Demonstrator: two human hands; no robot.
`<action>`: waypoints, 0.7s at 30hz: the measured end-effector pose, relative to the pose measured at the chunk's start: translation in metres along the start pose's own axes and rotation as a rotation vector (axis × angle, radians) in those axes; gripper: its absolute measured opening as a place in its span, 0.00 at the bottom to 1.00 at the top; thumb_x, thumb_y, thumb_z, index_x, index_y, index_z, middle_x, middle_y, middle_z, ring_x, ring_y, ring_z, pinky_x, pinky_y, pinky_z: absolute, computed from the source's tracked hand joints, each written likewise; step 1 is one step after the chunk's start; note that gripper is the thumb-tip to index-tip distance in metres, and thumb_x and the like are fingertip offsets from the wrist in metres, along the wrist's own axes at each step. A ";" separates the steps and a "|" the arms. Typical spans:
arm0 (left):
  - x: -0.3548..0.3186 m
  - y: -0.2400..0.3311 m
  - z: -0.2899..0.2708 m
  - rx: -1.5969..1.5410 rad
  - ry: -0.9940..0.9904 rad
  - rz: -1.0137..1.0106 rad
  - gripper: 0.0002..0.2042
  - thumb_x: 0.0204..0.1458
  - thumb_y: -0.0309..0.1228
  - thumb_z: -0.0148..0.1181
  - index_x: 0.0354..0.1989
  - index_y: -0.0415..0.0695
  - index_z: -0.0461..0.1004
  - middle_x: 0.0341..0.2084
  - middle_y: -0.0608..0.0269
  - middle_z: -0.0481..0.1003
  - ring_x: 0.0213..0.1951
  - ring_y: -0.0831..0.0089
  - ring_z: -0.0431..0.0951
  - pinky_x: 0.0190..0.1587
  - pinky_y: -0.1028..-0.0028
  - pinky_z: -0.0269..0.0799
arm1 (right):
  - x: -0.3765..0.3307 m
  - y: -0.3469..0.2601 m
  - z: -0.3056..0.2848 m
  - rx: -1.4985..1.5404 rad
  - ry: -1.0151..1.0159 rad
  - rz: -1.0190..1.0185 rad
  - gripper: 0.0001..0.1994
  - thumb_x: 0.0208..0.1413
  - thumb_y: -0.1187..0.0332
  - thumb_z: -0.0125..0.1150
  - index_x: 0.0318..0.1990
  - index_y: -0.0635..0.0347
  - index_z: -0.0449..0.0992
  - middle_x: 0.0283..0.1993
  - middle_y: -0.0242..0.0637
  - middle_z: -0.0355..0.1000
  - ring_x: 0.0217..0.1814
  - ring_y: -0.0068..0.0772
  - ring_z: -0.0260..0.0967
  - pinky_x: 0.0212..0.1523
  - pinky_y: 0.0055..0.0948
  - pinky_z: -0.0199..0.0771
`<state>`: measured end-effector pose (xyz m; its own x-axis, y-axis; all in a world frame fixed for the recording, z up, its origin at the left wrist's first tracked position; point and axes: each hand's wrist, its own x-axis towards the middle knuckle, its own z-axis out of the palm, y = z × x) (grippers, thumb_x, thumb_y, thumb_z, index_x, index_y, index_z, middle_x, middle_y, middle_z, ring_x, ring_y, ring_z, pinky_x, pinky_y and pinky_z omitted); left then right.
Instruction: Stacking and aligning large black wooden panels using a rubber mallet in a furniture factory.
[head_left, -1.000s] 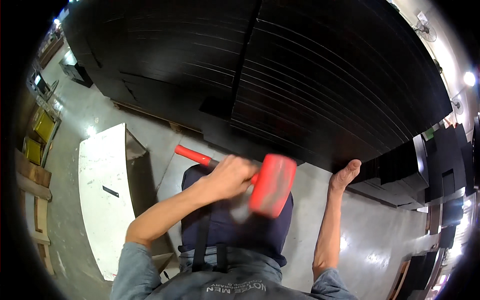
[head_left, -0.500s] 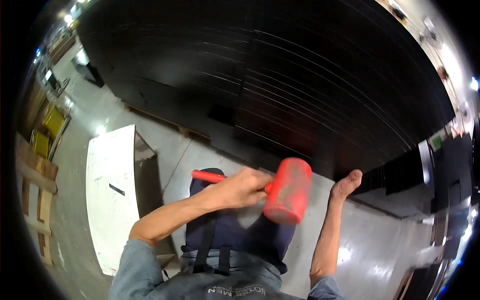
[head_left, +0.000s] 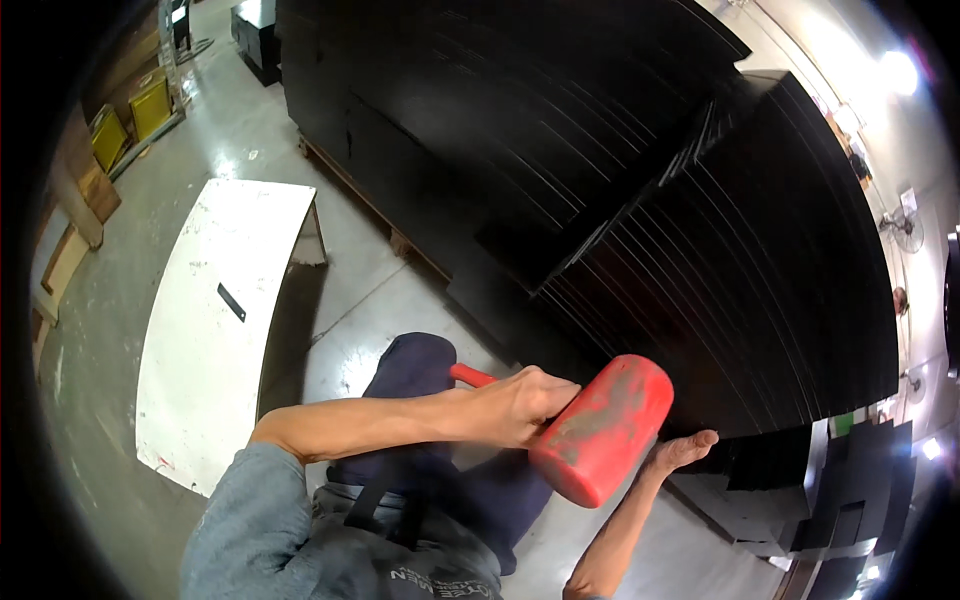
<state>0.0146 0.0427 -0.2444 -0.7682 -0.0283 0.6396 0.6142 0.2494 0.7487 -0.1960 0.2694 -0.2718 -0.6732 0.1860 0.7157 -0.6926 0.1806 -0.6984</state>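
My left hand (head_left: 525, 405) is closed round the red handle of a mallet, just behind its head. The mallet's (head_left: 605, 430) thick red head has dark scuffs and is held in front of my body, close to the lower edge of the black panels. My right hand (head_left: 685, 450) touches the lower edge of the right-hand stack of black panels (head_left: 770, 290); its fingers are mostly hidden. Thin pale lines run between the stacked panels. A second stack of black panels (head_left: 420, 150) stands to the left, with a stepped gap between the two.
A white-topped table (head_left: 200, 350) stands at left with a small black strip (head_left: 232, 302) on it. Wooden supports (head_left: 400, 245) show beneath the left stack. More dark panels (head_left: 850, 500) stand at right, and yellow objects (head_left: 150, 105) at the far left.
My view has turned, so the stepped gap between the stacks shows more plainly. The mallet has shifted right and its head has tilted. My right hand stays at the panels' edge.
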 end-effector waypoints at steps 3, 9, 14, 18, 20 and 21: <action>0.015 0.002 -0.014 0.026 0.100 0.175 0.18 0.43 0.22 0.67 0.43 0.35 0.71 0.32 0.47 0.77 0.37 0.46 0.79 0.37 0.61 0.76 | 0.001 -0.002 0.001 0.023 -0.058 0.016 0.35 0.62 0.30 0.32 0.23 0.56 0.55 0.26 0.24 0.54 0.31 0.22 0.50 0.33 0.24 0.57; 0.010 -0.013 -0.012 0.012 0.126 0.138 0.20 0.39 0.19 0.67 0.44 0.35 0.70 0.33 0.47 0.78 0.37 0.48 0.80 0.38 0.60 0.76 | 0.003 0.017 -0.021 0.056 -0.188 0.111 0.44 0.58 0.30 0.43 0.49 0.75 0.69 0.51 0.48 0.71 0.50 0.37 0.70 0.54 0.37 0.73; 0.005 -0.026 -0.022 0.033 0.117 0.044 0.19 0.40 0.18 0.66 0.43 0.35 0.70 0.31 0.48 0.77 0.33 0.49 0.80 0.35 0.62 0.75 | -0.001 0.010 -0.016 0.102 -0.142 0.082 0.45 0.57 0.29 0.44 0.51 0.75 0.68 0.53 0.48 0.71 0.51 0.37 0.70 0.54 0.37 0.74; -0.015 -0.016 -0.030 -0.058 0.096 0.008 0.20 0.41 0.20 0.68 0.45 0.35 0.70 0.32 0.49 0.77 0.34 0.54 0.80 0.37 0.64 0.75 | 0.000 0.007 -0.013 0.350 -0.207 0.221 0.45 0.55 0.30 0.48 0.56 0.72 0.65 0.55 0.48 0.70 0.53 0.43 0.71 0.58 0.43 0.73; -0.030 -0.016 -0.036 -0.038 0.027 0.010 0.21 0.46 0.24 0.67 0.50 0.38 0.71 0.39 0.51 0.78 0.42 0.58 0.80 0.45 0.65 0.75 | 0.001 0.004 -0.014 0.406 -0.251 0.237 0.44 0.55 0.32 0.50 0.59 0.71 0.63 0.58 0.48 0.68 0.56 0.47 0.69 0.60 0.48 0.72; -0.043 -0.018 -0.037 0.110 0.100 0.010 0.21 0.48 0.27 0.66 0.51 0.40 0.71 0.43 0.53 0.78 0.46 0.60 0.78 0.49 0.66 0.73 | 0.000 0.003 -0.012 0.409 -0.264 0.224 0.44 0.55 0.32 0.50 0.60 0.70 0.63 0.60 0.48 0.66 0.57 0.46 0.68 0.60 0.47 0.72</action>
<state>0.0436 0.0034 -0.2786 -0.7366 -0.1202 0.6656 0.5945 0.3543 0.7219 -0.1949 0.2815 -0.2734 -0.8217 -0.0817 0.5641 -0.5339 -0.2364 -0.8119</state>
